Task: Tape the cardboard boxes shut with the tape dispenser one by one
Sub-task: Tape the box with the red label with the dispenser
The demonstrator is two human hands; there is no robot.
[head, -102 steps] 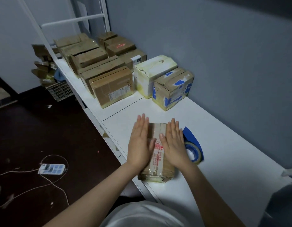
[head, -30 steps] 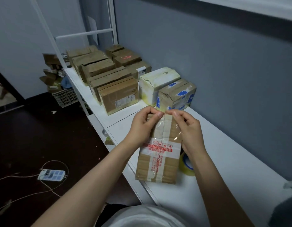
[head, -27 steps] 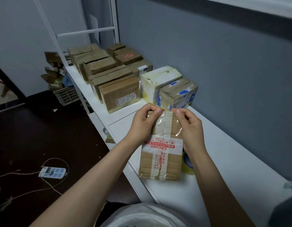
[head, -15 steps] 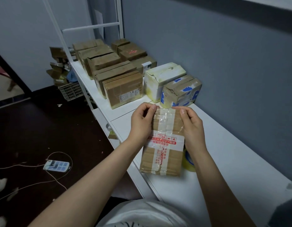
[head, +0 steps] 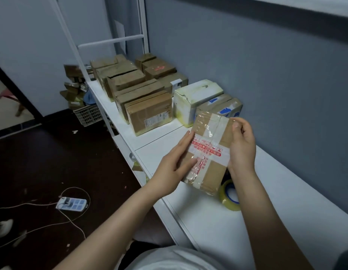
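Observation:
A small cardboard box (head: 212, 151), crossed by white tape with red print and clear tape, is lifted off the white table (head: 286, 201) and tilted. My right hand (head: 242, 147) grips its right edge. My left hand (head: 175, 162) lies flat against its left side with the fingers stretched out. A roll of clear tape with a blue core (head: 230, 194) lies on the table just below the box, partly hidden by my right wrist.
Several cardboard boxes (head: 149, 114) stand in rows on the far end of the table, with a white box (head: 194, 98) and a blue-taped box (head: 222, 106) nearest. A white frame post (head: 79, 61) rises at the table's left edge. A power strip (head: 71, 204) lies on the dark floor.
The box was lying flat under both palms, then got lifted and tipped up. My left hand slid from its top corner down its left side. The view swung left.

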